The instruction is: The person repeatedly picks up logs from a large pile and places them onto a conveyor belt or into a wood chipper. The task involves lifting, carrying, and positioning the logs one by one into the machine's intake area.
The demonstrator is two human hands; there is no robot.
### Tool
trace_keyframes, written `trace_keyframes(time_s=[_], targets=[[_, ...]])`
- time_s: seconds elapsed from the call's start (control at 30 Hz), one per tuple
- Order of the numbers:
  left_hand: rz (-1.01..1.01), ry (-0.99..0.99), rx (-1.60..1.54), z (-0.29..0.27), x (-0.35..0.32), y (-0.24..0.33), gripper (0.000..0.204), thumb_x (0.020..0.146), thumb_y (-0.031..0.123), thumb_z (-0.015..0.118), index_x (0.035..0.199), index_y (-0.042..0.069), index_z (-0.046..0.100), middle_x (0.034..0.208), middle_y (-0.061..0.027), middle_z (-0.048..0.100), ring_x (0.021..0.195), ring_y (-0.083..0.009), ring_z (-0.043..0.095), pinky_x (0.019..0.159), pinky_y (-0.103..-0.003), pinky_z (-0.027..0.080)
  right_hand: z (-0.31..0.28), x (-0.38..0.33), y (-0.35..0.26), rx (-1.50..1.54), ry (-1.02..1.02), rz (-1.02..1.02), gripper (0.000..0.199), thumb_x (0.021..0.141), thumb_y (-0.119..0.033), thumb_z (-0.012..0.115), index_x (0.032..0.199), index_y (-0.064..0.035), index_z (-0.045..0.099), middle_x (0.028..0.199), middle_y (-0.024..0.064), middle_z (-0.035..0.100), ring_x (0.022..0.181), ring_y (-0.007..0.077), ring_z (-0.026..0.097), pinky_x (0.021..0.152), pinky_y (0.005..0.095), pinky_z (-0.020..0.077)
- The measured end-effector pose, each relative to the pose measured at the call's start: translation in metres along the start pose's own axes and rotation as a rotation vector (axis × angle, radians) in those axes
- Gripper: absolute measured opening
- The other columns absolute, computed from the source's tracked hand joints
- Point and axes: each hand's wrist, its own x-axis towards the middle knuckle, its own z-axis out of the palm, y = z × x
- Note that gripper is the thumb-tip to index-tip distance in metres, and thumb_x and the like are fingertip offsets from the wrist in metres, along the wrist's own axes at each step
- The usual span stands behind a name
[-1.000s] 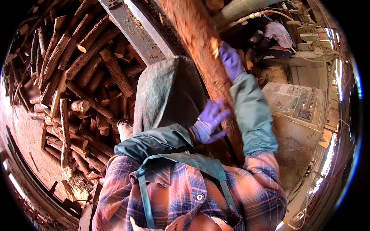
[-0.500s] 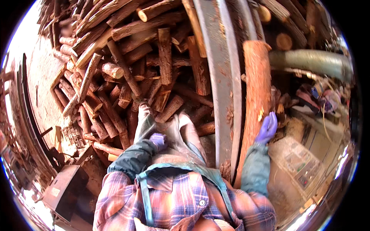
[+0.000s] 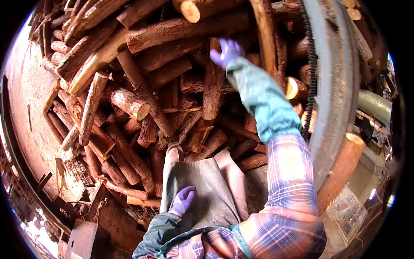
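Note:
My right hand, in a purple glove, reaches far out over the log pile with its fingers spread and nothing in them. It is over the upper end of a bark-covered log; whether it touches the bark I cannot tell. Close to my body, my left hand, gloved in purple too, hangs in front of the dark apron with its fingers curled in and nothing visible in them. A thick reddish log lies along the right side of a long metal rail.
Logs, among them a pale-ended log, lie crosswise around my feet and far ahead. A black chain runs along the rail. To the right are a greenish pipe and a panel box; a metal box stands at lower left.
My right hand has left the side of the reddish log and swung forward and left over the pile. My left hand stays near the apron. The view has turned leftward.

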Motion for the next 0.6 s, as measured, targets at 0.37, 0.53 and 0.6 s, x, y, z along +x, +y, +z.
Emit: trace_keyframes(time_s=[0.37, 0.53, 0.6], targets=[[-0.166, -0.104, -0.466, -0.036, 0.170, 0.181, 0.060, 0.093, 0.052, 0.055, 0.138, 0.013, 0.044, 0.119, -0.0087, 0.059, 0.090, -0.0249, 0.056, 0.087, -0.042, 0.046, 0.014, -0.161, -0.045, 0.287, 0.423, -0.438, 0.040, 0.071, -0.026, 0.075, 0.105, -0.0070, 0.064, 0.104, 0.0155, 0.062, 0.105, 0.0388, 0.056, 0.094, 0.0478, 0.0447], [0.019, -0.334, -0.541, -0.023, 0.196, 0.168, 0.063, 0.093, 0.047, 0.054, 0.143, 0.013, 0.038, 0.135, -0.0089, 0.051, 0.127, -0.0276, 0.047, 0.101, -0.049, 0.045, 0.037, -0.303, -0.028, 1.553, 0.068, 0.837, 0.059, 0.090, -0.038, 0.067, 0.135, -0.0054, 0.047, 0.119, 0.0099, 0.062, 0.115, 0.0195, 0.057, 0.103, 0.0396, 0.0424], [-0.051, -0.497, -0.608, 0.017, 0.154, 0.177, 0.065, 0.093, 0.041, 0.054, 0.145, 0.007, 0.037, 0.142, -0.0158, 0.047, 0.135, -0.0291, 0.041, 0.110, -0.046, 0.037, 0.148, -0.330, 0.036, 1.966, -0.481, 1.265, 0.070, 0.087, -0.055, 0.064, 0.143, -0.0215, 0.039, 0.130, 0.0101, 0.053, 0.108, 0.0270, 0.060, 0.095, 0.0438, 0.0467]])
